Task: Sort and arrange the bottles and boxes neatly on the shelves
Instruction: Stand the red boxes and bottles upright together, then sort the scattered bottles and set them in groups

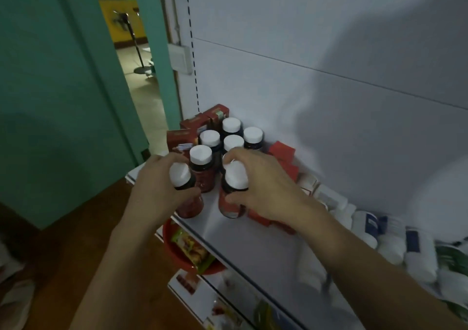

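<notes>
At left end of shelf (pixel 253 246): cluster of dark bottles (pixel 209 139) with white caps, upright, packed close, toward back left corner.
Left hand (pixel 162 180): fingers and thumb curled round neck of left bottle (pixel 188 203), just under its white cap; bottle at front left corner of shelf.
Right hand (pixel 263 185): fingers curled over cap of right bottle (pixel 229 203), thumb pressed on its red label; bottle just in front of cluster, apart from left bottle.
Contact with shelf: cannot tell for either held bottle.
Upright red boxes (pixel 195 123): along left edge, up to back left corner, beside cluster.
Lying red boxes (pixel 282 151): right of cluster, near back edge.
White packs (pixel 390 238): piled toward right end.
Lower level: red bowl (pixel 174 251) holding snack packets (pixel 193 250).
</notes>
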`<state>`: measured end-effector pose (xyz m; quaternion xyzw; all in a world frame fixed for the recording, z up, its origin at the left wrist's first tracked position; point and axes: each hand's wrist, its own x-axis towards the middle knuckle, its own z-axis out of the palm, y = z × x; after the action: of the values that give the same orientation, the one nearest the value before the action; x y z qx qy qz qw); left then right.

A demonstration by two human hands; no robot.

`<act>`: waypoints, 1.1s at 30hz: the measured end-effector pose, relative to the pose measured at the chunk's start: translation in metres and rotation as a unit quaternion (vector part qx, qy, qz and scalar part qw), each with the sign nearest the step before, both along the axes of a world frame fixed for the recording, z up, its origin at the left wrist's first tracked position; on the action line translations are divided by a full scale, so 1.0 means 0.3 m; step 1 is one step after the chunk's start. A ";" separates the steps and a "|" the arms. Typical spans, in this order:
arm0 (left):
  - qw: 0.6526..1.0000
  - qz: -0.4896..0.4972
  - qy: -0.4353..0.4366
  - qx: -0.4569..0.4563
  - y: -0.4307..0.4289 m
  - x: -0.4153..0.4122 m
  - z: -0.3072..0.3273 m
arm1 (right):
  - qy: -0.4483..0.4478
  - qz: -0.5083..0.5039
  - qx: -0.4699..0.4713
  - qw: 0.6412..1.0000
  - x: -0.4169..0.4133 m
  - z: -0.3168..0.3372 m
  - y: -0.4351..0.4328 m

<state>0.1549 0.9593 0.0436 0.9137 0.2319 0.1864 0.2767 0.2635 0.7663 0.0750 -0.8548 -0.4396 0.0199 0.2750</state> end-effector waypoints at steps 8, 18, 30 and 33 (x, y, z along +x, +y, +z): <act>0.998 -0.064 -0.013 -0.027 0.012 0.070 -0.081 | -0.054 -0.055 0.013 0.997 -0.033 -0.158 0.043; 0.951 -0.218 0.138 0.173 0.036 0.148 0.169 | -0.065 -0.211 -0.101 0.970 0.071 -0.013 -0.175; 0.835 -0.481 0.130 0.235 -0.640 0.442 0.174 | 0.025 -0.430 -0.153 0.890 -0.057 0.029 -0.887; 0.822 -0.510 0.141 0.213 -0.762 0.425 0.129 | 0.014 -0.398 -0.124 0.909 -0.137 -0.027 -0.984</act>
<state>0.2823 0.7307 0.0821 0.9541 -0.2758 -0.0675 0.0950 0.2223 0.4710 0.0670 -0.9856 -0.0532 -0.0248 0.1584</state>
